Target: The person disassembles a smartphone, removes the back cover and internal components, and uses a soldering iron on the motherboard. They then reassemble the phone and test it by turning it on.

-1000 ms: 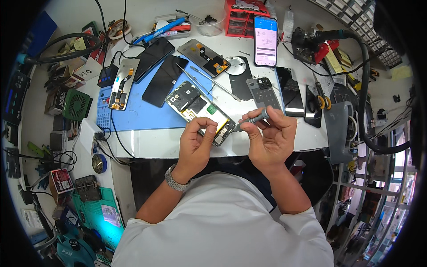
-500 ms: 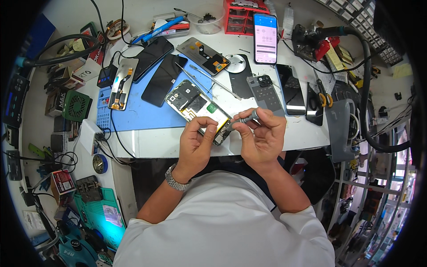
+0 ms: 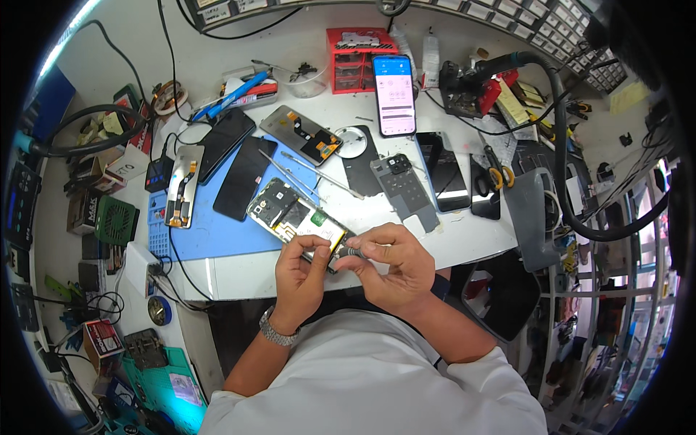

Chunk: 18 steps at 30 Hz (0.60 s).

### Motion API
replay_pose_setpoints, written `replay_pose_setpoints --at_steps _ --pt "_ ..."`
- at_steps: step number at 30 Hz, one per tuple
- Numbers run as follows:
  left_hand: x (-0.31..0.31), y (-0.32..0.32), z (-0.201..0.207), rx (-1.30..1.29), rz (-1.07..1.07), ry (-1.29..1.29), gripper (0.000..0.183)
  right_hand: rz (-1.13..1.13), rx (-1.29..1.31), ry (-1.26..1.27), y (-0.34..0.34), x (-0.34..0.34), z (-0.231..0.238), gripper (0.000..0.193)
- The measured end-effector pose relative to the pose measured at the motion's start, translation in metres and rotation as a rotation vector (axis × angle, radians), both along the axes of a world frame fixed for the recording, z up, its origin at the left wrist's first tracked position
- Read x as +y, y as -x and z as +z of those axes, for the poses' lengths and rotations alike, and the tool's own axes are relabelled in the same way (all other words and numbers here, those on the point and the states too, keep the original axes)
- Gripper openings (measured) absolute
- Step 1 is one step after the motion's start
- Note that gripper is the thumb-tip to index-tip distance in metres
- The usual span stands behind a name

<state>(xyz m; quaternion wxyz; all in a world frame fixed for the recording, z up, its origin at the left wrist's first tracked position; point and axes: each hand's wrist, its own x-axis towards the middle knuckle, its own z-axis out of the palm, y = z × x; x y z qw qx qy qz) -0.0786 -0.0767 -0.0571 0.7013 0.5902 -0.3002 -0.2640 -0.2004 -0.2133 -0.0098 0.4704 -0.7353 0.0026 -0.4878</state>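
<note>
An opened phone [image 3: 291, 220] with its inner boards and white battery bared lies slanted at the front edge of the bench. My left hand [image 3: 301, 274] is closed on its lower end, thumb and forefinger close together. My right hand [image 3: 397, 267] grips a grey screwdriver [image 3: 353, 252] between thumb and fingers, its shaft angled toward the phone's lower end. The tip is hidden by my fingers. Just beyond the phone lie tweezers [image 3: 288, 174] and a thin metal tool [image 3: 326, 177]. A detached dark back cover [image 3: 403, 190] rests to the right.
A blue mat [image 3: 196, 243] bears dark phones and a loose screen [image 3: 185, 187]. A lit phone [image 3: 395, 94] leans by a red drawer box [image 3: 353, 69]. Scissors [image 3: 497, 170] and a thick black hose [image 3: 560, 152] are at right. A green fan [image 3: 117, 219] stands left.
The whole view has shifted, so the bench appears lower and further left. My right hand has turned, showing more of its back, and the screwdriver has tilted closer to the phone's lower end.
</note>
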Motion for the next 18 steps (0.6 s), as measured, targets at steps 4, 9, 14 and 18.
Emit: replay_pose_setpoints --at_steps 4,9,14,18 --pt "0.002 0.001 0.004 0.053 -0.009 -0.043 0.014 -0.136 0.171 0.128 -0.003 -0.005 0.022 0.045" --pt "0.003 0.001 0.000 0.065 -0.028 0.000 0.015 -0.043 0.164 0.055 0.002 0.000 0.013 0.044" --pt "0.000 0.004 0.005 0.128 -0.044 0.065 0.015 -0.094 0.210 0.080 -0.005 0.002 0.025 0.046" --pt "0.003 0.000 -0.003 0.088 -0.044 0.005 0.015 -0.036 0.122 0.108 0.000 -0.002 0.010 0.046"
